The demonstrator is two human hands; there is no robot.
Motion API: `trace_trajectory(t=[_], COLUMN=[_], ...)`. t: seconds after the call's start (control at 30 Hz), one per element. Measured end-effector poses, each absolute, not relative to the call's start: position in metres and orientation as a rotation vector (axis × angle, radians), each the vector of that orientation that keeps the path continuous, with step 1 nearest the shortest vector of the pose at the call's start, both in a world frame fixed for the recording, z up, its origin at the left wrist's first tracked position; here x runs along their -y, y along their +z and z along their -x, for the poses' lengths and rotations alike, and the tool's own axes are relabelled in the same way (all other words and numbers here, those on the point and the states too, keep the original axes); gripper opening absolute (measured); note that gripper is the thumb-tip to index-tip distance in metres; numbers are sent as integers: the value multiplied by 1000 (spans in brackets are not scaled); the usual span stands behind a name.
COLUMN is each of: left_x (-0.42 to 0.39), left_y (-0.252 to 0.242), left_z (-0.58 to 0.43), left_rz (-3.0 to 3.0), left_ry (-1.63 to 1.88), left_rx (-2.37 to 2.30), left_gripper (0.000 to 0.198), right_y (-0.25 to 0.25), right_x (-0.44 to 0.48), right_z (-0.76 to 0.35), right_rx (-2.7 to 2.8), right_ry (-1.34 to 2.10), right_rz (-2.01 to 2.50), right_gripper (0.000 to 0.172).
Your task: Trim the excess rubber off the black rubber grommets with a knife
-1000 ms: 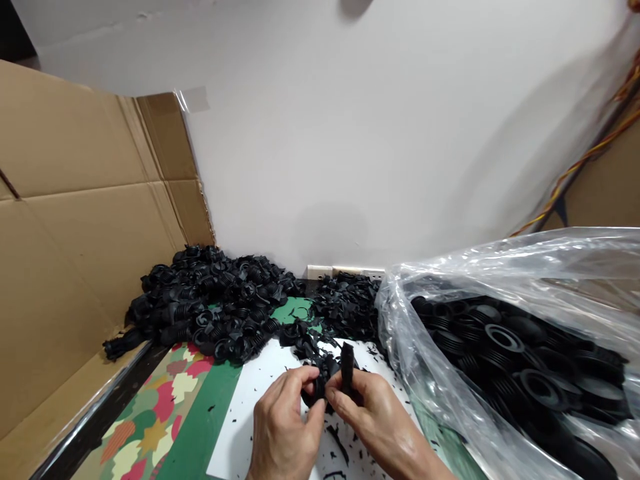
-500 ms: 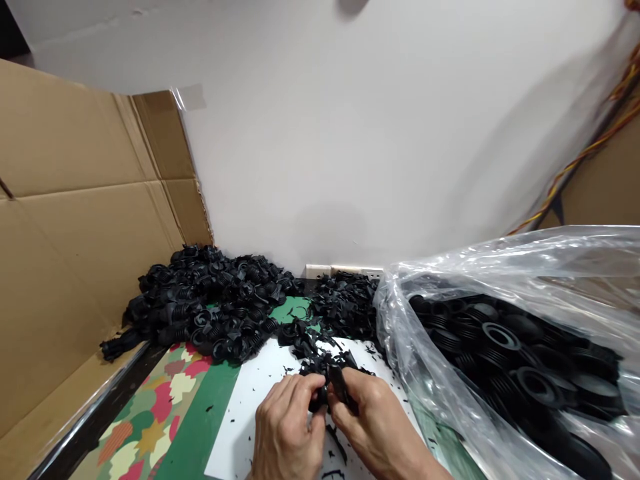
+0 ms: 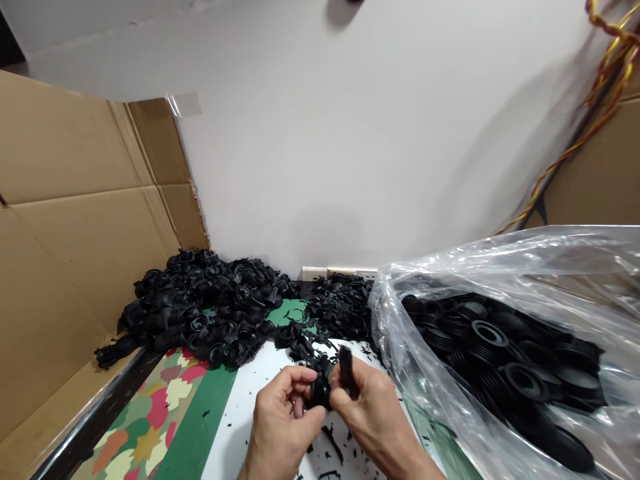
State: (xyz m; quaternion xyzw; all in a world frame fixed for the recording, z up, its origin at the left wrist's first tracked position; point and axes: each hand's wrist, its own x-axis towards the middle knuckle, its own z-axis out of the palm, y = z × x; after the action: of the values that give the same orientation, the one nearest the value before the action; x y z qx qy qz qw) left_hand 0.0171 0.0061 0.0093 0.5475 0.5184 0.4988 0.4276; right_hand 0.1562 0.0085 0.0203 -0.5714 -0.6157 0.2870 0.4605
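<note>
Both my hands meet low in the middle over a white sheet (image 3: 250,407). My left hand (image 3: 280,427) pinches a small black ribbed rubber part (image 3: 320,392) with thumb and fingers closed on it. My right hand (image 3: 370,413) grips the same part from the right, a flat black rim of it (image 3: 346,371) standing up between the fingers. Black rubber scraps (image 3: 333,443) lie scattered on the sheet under the hands.
A heap of black ribbed rubber parts (image 3: 200,310) lies at the back left, a smaller pile of trimmings (image 3: 343,307) by the wall. A clear plastic bag (image 3: 505,360) full of larger black parts fills the right. Cardboard (image 3: 65,233) walls the left; twisted wires (image 3: 575,147) hang right.
My hands have kept working the part in place, turning it so the flat rim stands up again. The camera has tipped slightly, shifting everything a little left.
</note>
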Motion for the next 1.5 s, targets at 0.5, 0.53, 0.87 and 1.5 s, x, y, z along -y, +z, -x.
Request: trace_trajectory(t=[0.5, 0.53, 0.87, 1.5], left_x=[-8, -8, -9, -27], left_y=[3, 2, 3, 48], left_z=[-13, -13, -10, -5], left_rz=[-1372, -1391, -1402, -852], left_ry=[1267, 1271, 1290, 1632], left_rx=[-1365, -1377, -1404, -1226], left_gripper=[31, 32, 33, 52], right_y=[20, 21, 13, 22], right_x=[-15, -15, -19, -22], right_z=[-172, -172, -176, -155], right_rx=[1241, 1215, 1187, 1467], right_ry=[1041, 1032, 986, 773], right_rz=[1297, 1298, 1244, 1311], right_gripper=[33, 29, 34, 15])
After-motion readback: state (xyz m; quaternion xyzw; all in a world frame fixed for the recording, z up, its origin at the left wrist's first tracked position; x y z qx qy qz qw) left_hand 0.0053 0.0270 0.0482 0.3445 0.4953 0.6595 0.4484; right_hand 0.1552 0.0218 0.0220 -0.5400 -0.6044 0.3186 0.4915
